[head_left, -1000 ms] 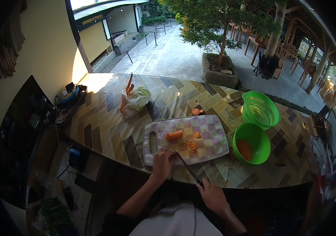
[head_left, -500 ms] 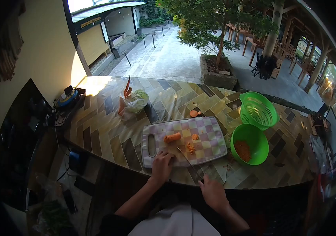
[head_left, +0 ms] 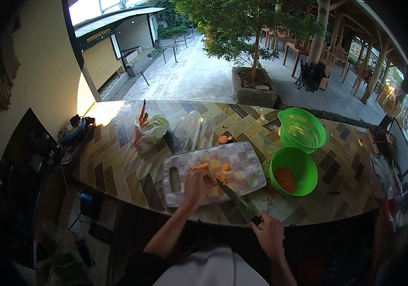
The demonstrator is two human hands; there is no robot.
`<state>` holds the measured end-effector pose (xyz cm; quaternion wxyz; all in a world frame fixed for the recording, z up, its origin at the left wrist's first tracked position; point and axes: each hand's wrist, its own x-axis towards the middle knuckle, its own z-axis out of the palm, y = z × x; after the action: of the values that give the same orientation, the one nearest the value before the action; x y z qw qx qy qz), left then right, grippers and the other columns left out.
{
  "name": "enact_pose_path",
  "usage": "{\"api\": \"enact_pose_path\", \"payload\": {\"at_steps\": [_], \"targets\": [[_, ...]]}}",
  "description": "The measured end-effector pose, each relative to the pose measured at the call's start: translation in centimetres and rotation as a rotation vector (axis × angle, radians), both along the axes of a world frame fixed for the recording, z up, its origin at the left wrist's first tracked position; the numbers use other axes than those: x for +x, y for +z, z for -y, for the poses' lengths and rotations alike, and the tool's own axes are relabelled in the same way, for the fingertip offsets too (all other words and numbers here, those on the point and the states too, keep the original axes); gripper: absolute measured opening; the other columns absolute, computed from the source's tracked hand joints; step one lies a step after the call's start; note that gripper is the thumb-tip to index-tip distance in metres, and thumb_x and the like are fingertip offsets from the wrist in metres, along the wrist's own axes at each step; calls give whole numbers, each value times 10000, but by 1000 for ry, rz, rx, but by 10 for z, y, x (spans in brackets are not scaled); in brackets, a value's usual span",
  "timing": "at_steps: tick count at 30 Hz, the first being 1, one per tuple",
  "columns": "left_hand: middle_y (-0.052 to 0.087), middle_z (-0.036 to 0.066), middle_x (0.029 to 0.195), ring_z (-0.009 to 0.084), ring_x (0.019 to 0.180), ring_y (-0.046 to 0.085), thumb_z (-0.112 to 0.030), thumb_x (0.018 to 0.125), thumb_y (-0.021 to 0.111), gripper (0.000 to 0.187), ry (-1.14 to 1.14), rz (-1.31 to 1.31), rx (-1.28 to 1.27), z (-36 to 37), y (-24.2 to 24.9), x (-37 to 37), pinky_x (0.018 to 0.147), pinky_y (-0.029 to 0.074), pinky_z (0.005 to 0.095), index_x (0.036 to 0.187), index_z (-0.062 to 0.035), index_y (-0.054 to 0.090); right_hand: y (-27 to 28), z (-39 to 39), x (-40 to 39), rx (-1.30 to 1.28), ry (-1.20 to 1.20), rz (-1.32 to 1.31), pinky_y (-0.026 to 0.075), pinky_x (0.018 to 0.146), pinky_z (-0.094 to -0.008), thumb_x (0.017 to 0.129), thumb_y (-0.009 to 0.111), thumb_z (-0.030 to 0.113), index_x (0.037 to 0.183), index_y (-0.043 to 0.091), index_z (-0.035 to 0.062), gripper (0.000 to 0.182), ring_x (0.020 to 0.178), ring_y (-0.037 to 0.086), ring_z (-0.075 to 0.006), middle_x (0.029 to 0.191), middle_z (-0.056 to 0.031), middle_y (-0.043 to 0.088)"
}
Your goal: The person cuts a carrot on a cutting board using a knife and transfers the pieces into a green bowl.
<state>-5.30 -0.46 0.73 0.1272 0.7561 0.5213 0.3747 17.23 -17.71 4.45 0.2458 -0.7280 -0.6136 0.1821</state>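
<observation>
My right hand (head_left: 269,232) grips a knife (head_left: 237,199) by its dark handle. The blade points up and left over a checkered cutting board (head_left: 254,180), its tip beside a small pile of diced carrot (head_left: 221,178). My left hand (head_left: 198,187) is over the board, its fingers drawn together by the knife tip and the dice. Whatever is in those fingers is hidden. Just beyond the left hand lies a carrot piece (head_left: 200,167), partly covered by it. A round carrot slice (head_left: 226,167) rests farther right on the board.
To the right stands a green bowl (head_left: 313,177) holding chopped orange bits, with a green strainer (head_left: 319,138) behind it. Carrot ends (head_left: 223,139) lie past the board. A plastic bag (head_left: 156,129) with vegetables is at the back left of the tiled table (head_left: 118,164).
My left hand has moved from the board's near edge up to the diced carrot. The knife has turned so more of its blade shows. The whole view has shifted slightly.
</observation>
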Motion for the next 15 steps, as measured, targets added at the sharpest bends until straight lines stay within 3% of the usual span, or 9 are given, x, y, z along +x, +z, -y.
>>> {"api": "enact_pose_path", "payload": {"at_steps": [6, 12, 15], "targets": [[728, 110, 914, 285, 903, 651, -115, 671, 812, 255, -93, 170, -81, -11, 1, 14, 875, 489, 372, 910, -49, 753, 4, -1, 3, 7, 0, 9, 493, 693, -457, 804, 772, 217, 968, 626, 34, 286, 808, 670, -397, 799, -197, 674], [734, 127, 869, 284, 824, 690, -82, 706, 780, 278, -194, 59, -293, -18, 3, 23, 795, 523, 364, 979, -27, 760, 5, -5, 2, 21, 26, 13, 493, 695, -460, 798, 775, 230, 957, 635, 35, 288, 802, 670, -395, 783, -196, 670], [724, 139, 816, 292, 774, 684, -61, 729, 757, 218, -138, 119, -255, -20, 7, 19, 763, 524, 375, 940, -4, 756, 2, -5, 5, 31, 22, 16, 494, 683, -457, 797, 777, 236, 953, 634, 37, 291, 793, 670, -392, 768, -196, 665]]}}
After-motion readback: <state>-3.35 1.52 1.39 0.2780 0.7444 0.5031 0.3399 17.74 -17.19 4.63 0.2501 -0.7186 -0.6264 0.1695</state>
